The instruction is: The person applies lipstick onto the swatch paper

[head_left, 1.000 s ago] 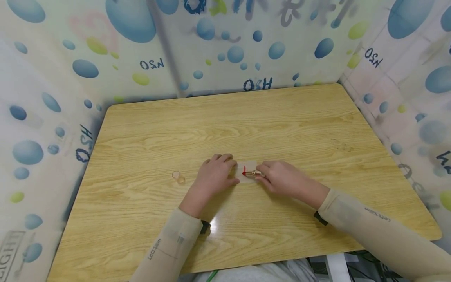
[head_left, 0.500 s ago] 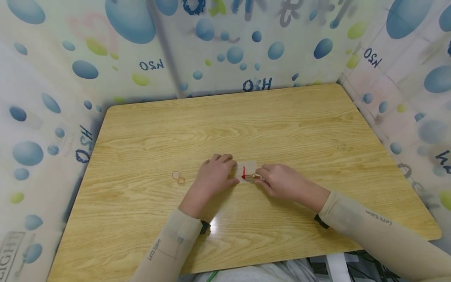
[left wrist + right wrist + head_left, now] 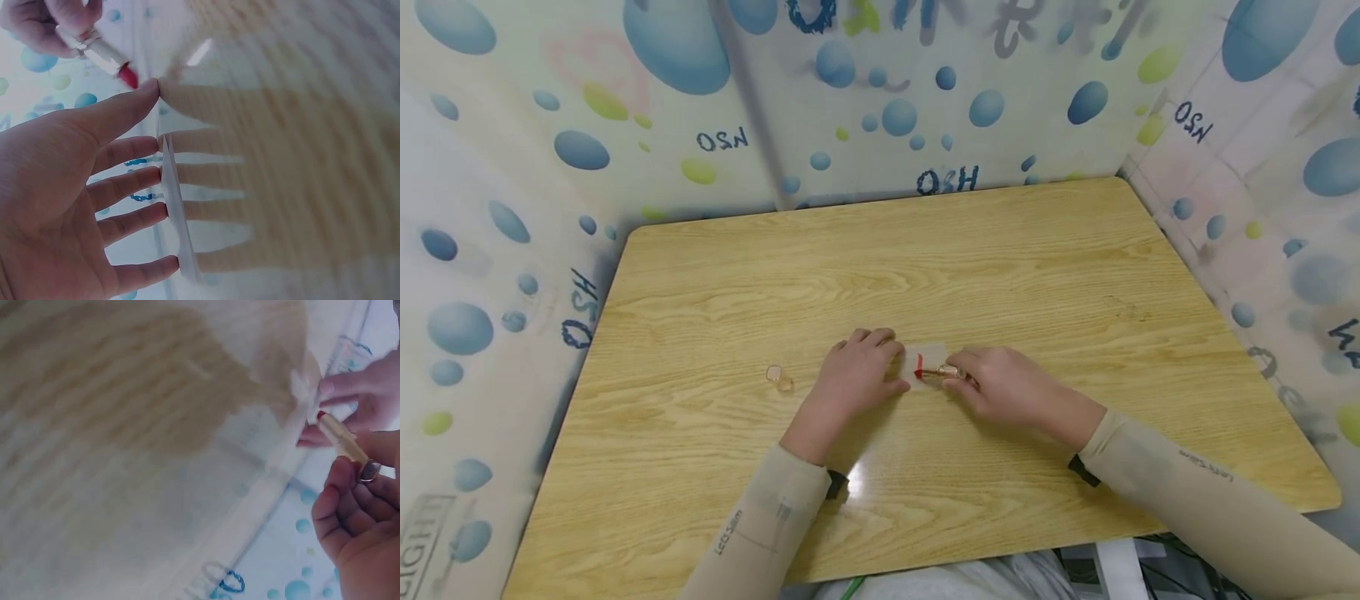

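Observation:
My right hand [image 3: 1006, 382] pinches a gold lipstick [image 3: 942, 372] between thumb and fingers. Its red tip points left, at a small white sheet of paper [image 3: 934, 353] that bears a short red stroke [image 3: 920, 360]. On the paper's left side rests my left hand [image 3: 859, 375]; the left wrist view shows its fingers [image 3: 131, 223] spread and nearly straight, with fingertips down on the sheet and table. In the right wrist view the lipstick [image 3: 342, 439] leans out from the curled fingers. A clear lipstick cap [image 3: 779, 377] lies left of my left hand.
The wood-grained table [image 3: 880, 275] is glossy and reflects the hands. Bubble-patterned walls [image 3: 895, 117] border it behind and on both sides. A white table leg [image 3: 1117, 571] and cables show below the front edge.
The lipstick tip has moved down the paper, toward the person, then slightly back up. The red stroke has grown longer. My left hand has stayed in place.

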A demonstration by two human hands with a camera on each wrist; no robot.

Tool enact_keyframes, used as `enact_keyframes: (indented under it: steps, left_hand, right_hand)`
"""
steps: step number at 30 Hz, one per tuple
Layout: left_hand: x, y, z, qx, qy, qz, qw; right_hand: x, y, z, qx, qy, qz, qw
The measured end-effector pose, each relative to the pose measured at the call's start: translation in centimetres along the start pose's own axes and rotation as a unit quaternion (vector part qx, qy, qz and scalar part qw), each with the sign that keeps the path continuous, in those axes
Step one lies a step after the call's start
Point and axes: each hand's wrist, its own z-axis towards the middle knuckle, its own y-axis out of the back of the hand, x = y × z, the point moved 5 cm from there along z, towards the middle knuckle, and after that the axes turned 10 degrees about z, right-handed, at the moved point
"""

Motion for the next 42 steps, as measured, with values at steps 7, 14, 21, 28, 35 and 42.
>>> enact_keyframes:
  steps: [7, 14, 21, 28, 35, 42]
  left_hand:
    - [-0.1, 0.1, 0.0, 0.002, 0.000, -0.004, 1.0000]
    - [0.1, 0.0, -0.1, 0.004, 0.005, -0.012, 0.9999]
    - [0.1, -0.1, -0.1, 0.003, 0.005, -0.013, 0.9999]
    - [0.0, 0.0, -0.1, 0.002, 0.002, -0.013, 0.9999]
    - [0.0, 0.1, -0.1, 0.001, 0.002, -0.012, 0.9999]
    - [0.1, 0.1, -0.1, 0.004, 0.003, -0.017, 0.9998]
  right_hand:
    - [-1.1, 2.1, 0.0, -0.058, -0.033, 0.049, 0.9965]
    - [-0.9, 3.6, 1.0, -0.087, -0.052, 0.078, 0.9918]
    - [0.0, 4.1, 1.4, -0.128, -0.029, 0.100, 0.9863]
    - [-0.1, 4.1, 1.1, -0.140, -0.038, 0.112, 0.9831]
    - [-0.4, 4.2, 0.8, -0.144, -0.057, 0.109, 0.9819]
    - [-0.3, 4.4, 0.9, -0.153, -0.056, 0.107, 0.9808]
